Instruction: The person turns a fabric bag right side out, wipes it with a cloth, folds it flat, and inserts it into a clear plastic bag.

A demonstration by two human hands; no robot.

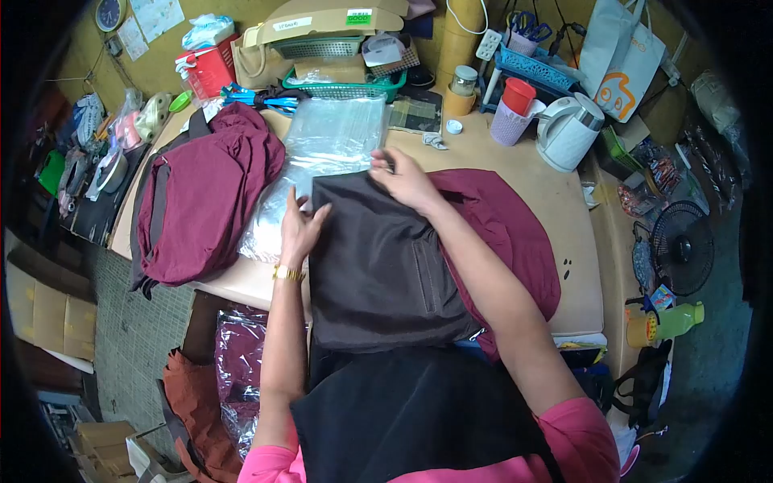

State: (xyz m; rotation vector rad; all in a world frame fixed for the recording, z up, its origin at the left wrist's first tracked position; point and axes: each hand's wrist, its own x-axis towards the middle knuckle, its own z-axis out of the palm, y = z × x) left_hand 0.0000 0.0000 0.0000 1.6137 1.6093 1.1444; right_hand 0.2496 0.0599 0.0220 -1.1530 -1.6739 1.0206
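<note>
Spreading thumb and fingers apart, the left hand (302, 227) sits at the left edge of a dark folded garment (370, 258); I see nothing gripped in it. Right hand (400, 177) is at the garment's top edge, fingers curled; can't tell if it has a pinch on anything. Gold watch (290, 274) on the left wrist.

Garment position: front of the desk (576, 225), right up against the person, dark face up, stitched pocket (425, 278) on its right half. Maroon cloth (515, 241) spreads out to the right of it, partly under the right forearm. Clear plastic bags (338, 125) lie flat just beyond the hands. Maroon garment pile (205, 193) left of those.

Text check, from where I stand:
- Cardboard box (322, 18), back of desk: bright green label (359, 16), reads like "GOOD". White sticker (292, 24) beside it, lettering too small for me.
- White tote bag (616, 60), back right: orange cartoon-like logo plus orange lettering, angled, can't make it out.
- Wall papers (155, 16), back left: print illegible. Same for the clock (110, 14) dial.
- Blue packet (663, 298) by the black fan (682, 248): printed, unreadable.
- White kettle (570, 133), right rear, beside a red cup (518, 95): can't pick out a brand.
</note>
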